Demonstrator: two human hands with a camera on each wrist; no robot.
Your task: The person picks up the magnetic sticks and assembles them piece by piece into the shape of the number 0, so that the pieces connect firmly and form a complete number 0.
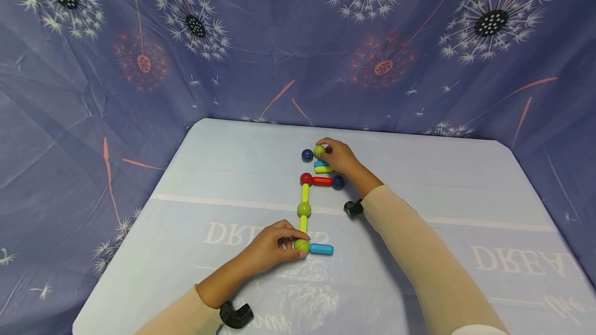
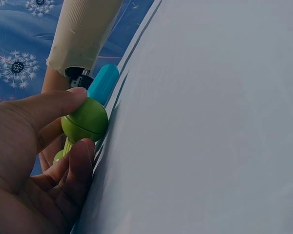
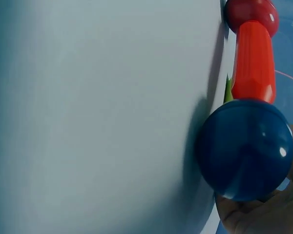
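Observation:
In the head view, my left hand (image 1: 270,246) pinches the light-green ball (image 1: 301,246) at the near end of a joined chain of toy balls and rods; the left wrist view shows thumb and fingers on that ball (image 2: 85,121). A blue rod (image 1: 322,249) sticks out from it to the right. Yellow-green rods (image 1: 304,193) and another green ball (image 1: 304,209) lead up to a red ball (image 1: 306,179). From there a red rod (image 1: 322,181) runs to a dark blue ball (image 1: 338,182). Farther back, my right hand (image 1: 341,158) holds a loose green ball (image 1: 318,151) between thumb and fingers.
Beside the right hand lie a loose dark blue ball (image 1: 307,155), a blue rod (image 1: 320,164) and a yellow-green rod (image 1: 323,170). Everything rests on a white-covered table (image 1: 223,154). A patterned purple cloth (image 1: 261,81) hangs behind it.

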